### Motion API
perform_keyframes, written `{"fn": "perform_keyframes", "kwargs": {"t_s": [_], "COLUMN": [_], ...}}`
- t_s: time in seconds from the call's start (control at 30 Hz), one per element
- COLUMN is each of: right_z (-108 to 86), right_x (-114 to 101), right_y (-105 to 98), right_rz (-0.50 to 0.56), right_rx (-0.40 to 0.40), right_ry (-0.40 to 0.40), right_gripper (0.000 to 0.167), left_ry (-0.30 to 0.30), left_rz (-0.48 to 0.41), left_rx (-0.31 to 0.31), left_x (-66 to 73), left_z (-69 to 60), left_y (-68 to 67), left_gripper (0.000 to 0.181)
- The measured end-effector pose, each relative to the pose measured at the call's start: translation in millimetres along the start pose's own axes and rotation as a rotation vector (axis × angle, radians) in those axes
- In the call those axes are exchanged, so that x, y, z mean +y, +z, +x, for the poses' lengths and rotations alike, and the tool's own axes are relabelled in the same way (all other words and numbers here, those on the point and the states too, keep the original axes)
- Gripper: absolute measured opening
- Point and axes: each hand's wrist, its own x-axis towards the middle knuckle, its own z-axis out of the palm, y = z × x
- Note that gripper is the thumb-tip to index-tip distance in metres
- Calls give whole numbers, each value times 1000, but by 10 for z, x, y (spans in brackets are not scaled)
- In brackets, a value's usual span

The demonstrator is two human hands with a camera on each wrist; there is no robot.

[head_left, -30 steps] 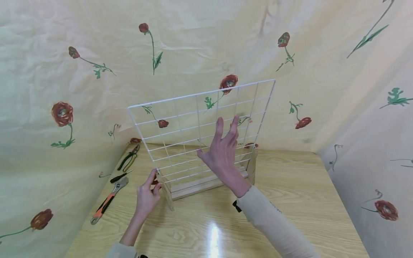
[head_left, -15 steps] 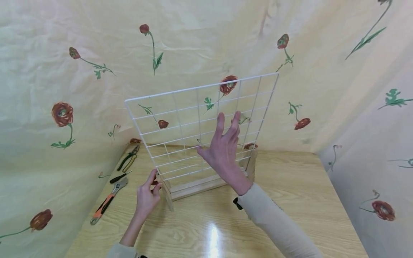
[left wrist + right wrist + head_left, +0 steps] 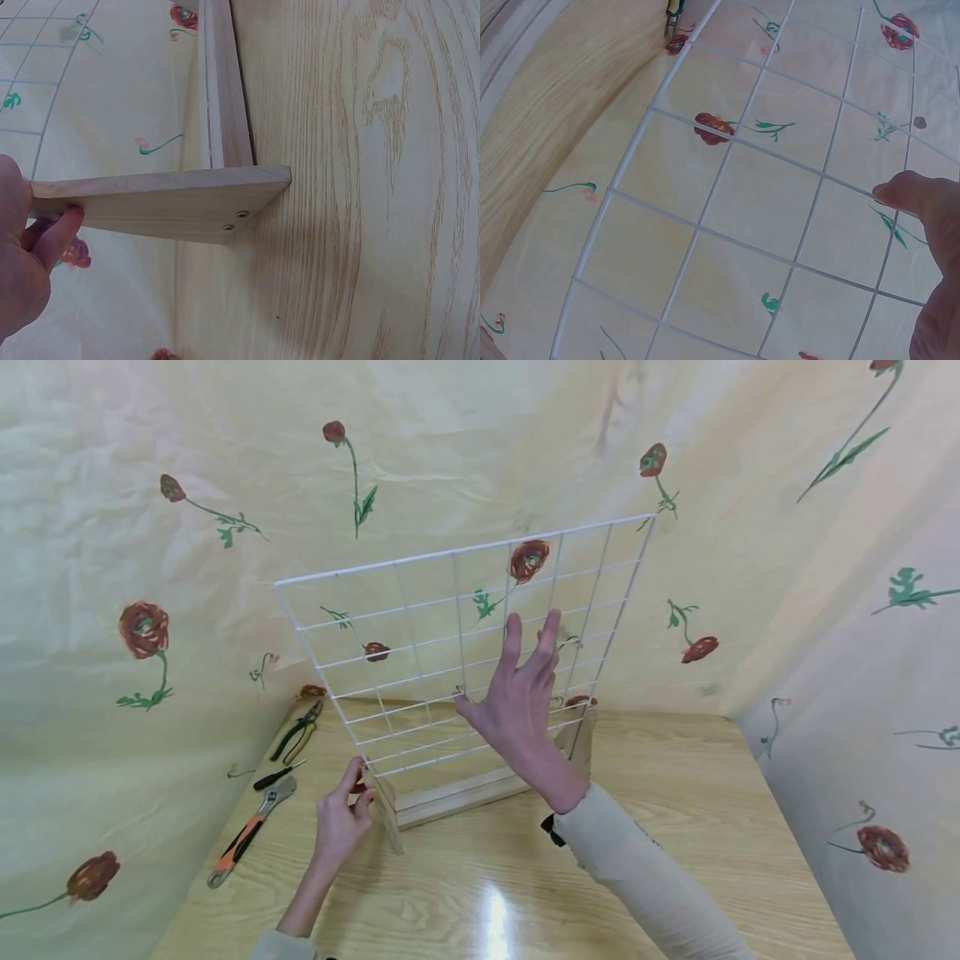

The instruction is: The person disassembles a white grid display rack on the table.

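Observation:
A white wire grid (image 3: 431,646) leans upright in a wooden frame on the table, its top edge raised. My left hand (image 3: 341,818) pinches the upper end of the frame's left wooden side panel (image 3: 150,202), beside the grid's lower left edge. Two screw heads (image 3: 235,220) show on that panel's outer face. My right hand (image 3: 517,706) is spread behind or against the grid's middle, fingers mostly straight; its thumb (image 3: 896,189) lies at a wire in the right wrist view. Wooden rails (image 3: 457,797) join the side panels at the bottom. The right side panel (image 3: 583,743) is partly hidden.
Along the table's left edge lie pliers (image 3: 300,731), a screwdriver (image 3: 277,775) and an adjustable wrench (image 3: 251,832). A flower-patterned cloth (image 3: 450,468) hangs behind and on both sides of the wooden table (image 3: 675,827).
The grid's top edge has risen and come nearer, tilting about its lower part. My right hand has moved slightly upward with it. My left hand has stayed on the side panel.

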Motion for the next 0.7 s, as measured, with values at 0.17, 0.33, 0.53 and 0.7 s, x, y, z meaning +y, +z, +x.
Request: {"fn": "perform_keyframes", "kwargs": {"t_s": [0.17, 0.33, 0.53, 0.7], "right_z": [52, 125, 204, 250], "right_x": [-23, -42, -56, -100], "right_y": [-31, -94, -183, -257], "right_rz": [-5, -19, -22, -18], "right_rx": [22, 34, 29, 22], "right_ry": [-6, 1, 6, 23], "right_gripper": [141, 141, 140, 141], "left_ry": [1, 4, 3, 24], "left_rz": [11, 17, 13, 3], "left_rx": [6, 4, 6, 19], "left_x": [5, 16, 22, 24], "left_z": [-6, 1, 9, 13], "left_y": [0, -3, -7, -2], "left_gripper": [55, 57, 57, 55]}}
